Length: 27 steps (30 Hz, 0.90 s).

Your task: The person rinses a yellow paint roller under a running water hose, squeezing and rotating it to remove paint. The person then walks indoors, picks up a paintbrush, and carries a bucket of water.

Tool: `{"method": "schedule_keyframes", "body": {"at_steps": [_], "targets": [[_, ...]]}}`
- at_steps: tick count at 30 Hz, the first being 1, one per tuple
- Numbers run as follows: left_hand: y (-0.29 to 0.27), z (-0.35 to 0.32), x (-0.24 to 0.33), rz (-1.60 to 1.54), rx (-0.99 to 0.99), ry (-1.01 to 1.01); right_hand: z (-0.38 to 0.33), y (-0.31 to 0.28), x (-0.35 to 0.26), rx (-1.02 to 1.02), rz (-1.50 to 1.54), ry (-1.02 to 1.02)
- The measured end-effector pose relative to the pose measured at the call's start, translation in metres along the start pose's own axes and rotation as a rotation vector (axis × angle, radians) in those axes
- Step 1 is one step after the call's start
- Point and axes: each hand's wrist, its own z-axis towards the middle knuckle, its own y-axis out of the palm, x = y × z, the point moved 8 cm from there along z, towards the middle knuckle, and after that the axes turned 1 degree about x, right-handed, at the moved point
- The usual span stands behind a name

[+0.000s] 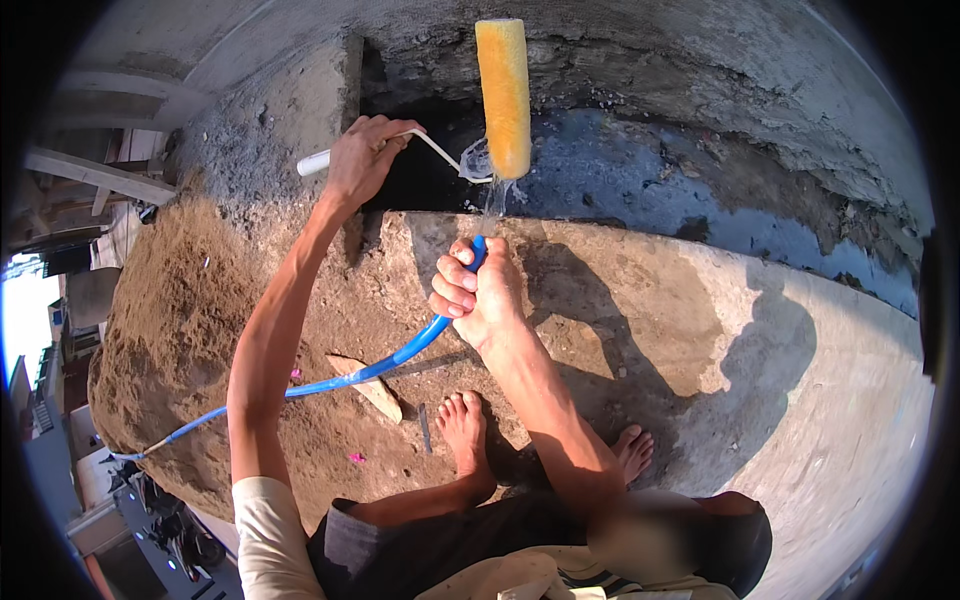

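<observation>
Across the top of the view: rough concrete wall (640, 60), with a sunken trough (620, 170) along its foot, wet and blue-grey, dark at the left. Near side of that, a concrete ledge (670, 290), part sunlit, part shadowed. Sand mound (160, 330) at left. Blue hose (405, 352) comes in from lower left, passes under the left forearm, curves up to the right hand. Paint roller (503, 90) is over the trough, yellow sleeve pointing away from the person, white handle out to the left.

Left hand (365, 155): closed round the roller's grip, near where the wire leaves it. Right hand (482, 290): fingers curled tight on the hose just behind its mouth. Clear water (495, 200) bridges hose mouth and the sleeve's near end. Wood scrap (377, 394) on the ground, hose crossing it. Pink bit (356, 457) lower down.
</observation>
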Motion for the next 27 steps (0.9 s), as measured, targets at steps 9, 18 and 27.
{"method": "schedule_keyframes", "body": {"at_steps": [9,18,27], "targets": [[0.001,-0.001,0.013,-0.009,0.034,0.043,-0.008,0.020,-0.006,-0.043,0.018,-0.026],[0.005,-0.002,0.011,0.004,0.018,0.039,-0.012,0.027,-0.019,-0.043,0.000,-0.043],[0.001,-0.001,0.004,-0.028,0.003,0.051,-0.016,0.035,-0.022,-0.080,-0.003,-0.044]]}}
